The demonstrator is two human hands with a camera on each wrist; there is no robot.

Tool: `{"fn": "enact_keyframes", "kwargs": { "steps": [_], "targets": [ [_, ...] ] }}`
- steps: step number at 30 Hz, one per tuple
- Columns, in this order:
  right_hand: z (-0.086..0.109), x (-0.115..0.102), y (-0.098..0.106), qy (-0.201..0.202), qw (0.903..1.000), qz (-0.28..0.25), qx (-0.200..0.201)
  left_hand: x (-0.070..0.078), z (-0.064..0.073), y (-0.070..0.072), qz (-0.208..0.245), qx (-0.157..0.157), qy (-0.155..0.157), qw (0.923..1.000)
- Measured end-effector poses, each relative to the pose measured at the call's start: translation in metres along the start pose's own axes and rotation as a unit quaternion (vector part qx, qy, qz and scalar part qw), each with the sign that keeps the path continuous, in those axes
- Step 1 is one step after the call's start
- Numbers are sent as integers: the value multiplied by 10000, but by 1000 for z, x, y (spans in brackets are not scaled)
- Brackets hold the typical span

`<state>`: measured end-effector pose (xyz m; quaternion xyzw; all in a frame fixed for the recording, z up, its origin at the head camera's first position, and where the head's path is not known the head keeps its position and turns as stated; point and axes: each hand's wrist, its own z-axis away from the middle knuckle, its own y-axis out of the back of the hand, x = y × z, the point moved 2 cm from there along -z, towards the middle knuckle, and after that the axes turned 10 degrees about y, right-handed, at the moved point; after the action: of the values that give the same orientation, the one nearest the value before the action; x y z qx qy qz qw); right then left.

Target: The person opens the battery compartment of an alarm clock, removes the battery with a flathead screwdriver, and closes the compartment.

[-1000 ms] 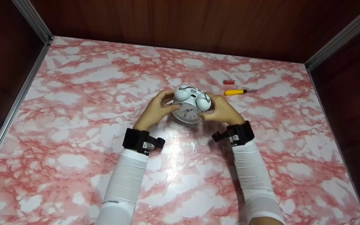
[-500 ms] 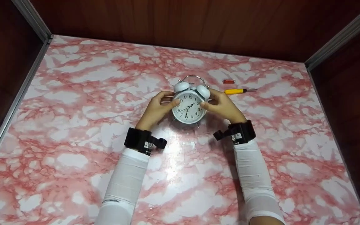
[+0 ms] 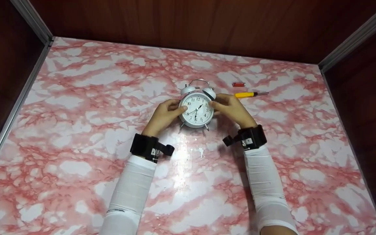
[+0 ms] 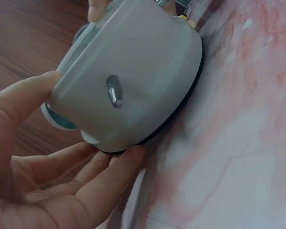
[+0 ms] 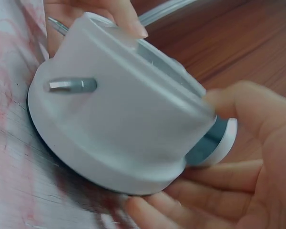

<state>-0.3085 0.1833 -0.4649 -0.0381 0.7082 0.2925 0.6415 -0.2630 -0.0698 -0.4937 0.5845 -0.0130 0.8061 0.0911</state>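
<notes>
A white twin-bell alarm clock (image 3: 198,112) is held between both hands at the middle of the table, its dial facing up toward the head camera. My left hand (image 3: 163,116) grips the clock's left side, thumb on the front rim and fingers behind. On the opposite side my right hand (image 3: 233,109) does the same, its thumb near the 2. In the left wrist view the clock's casing (image 4: 138,62) shows a metal foot, close above the table. The right wrist view shows the casing (image 5: 119,114) tilted, with fingertips at its back edge.
A red battery (image 3: 239,84) and a yellow-handled screwdriver (image 3: 245,95) lie on the table right of the clock. The pink-and-white marbled table (image 3: 77,168) is bordered by dark wood panels (image 3: 188,24) at the back and both sides.
The clock has tipped back, so its face turned from foreshortened to facing the head camera and its feet came into view. Both hands kept their grip. The battery and screwdriver stayed put.
</notes>
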Motion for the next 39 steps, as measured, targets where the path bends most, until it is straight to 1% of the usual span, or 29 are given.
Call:
{"fn": "enact_keyframes", "kwargs": {
  "steps": [3, 6, 9, 14, 17, 20, 23, 26, 29, 39],
  "targets": [
    [1, 2, -1, -298, 9989, -363, 62, -1, 0, -2, -26, -67, -32, 10000],
    [2, 2, -2, -520, 9969, -575, 116, -2, 0, -4, -128, -11, -75, 9999],
    [3, 2, -2, -583, 9965, -575, 156, -2, 1, -5, -259, 110, -79, 9996],
    [2, 6, -4, -509, 9969, -577, 149, 2, 4, -7, -573, 280, 31, 9980],
    [1, 8, -6, -395, 9982, -438, 70, 4, 7, -10, -694, 365, 57, 9969],
    [-1, 9, -7, -367, 9993, -106, -19, 4, 8, -13, -607, 338, 98, 9975],
    [-2, 11, -7, -476, 9988, 107, -75, 4, 9, -14, -495, 269, 196, 9982],
    [-3, 12, -7, -622, 9979, 145, -85, 3, 9, -14, -495, 253, 229, 9982],
    [-5, 12, -8, -675, 9976, 122, -81, 3, 7, -14, -568, 265, 165, 9979],
    [-2, 15, -11, -364, 9987, 368, 11, -1, 4, -13, -815, 296, 107, 9962]
  ]
}}
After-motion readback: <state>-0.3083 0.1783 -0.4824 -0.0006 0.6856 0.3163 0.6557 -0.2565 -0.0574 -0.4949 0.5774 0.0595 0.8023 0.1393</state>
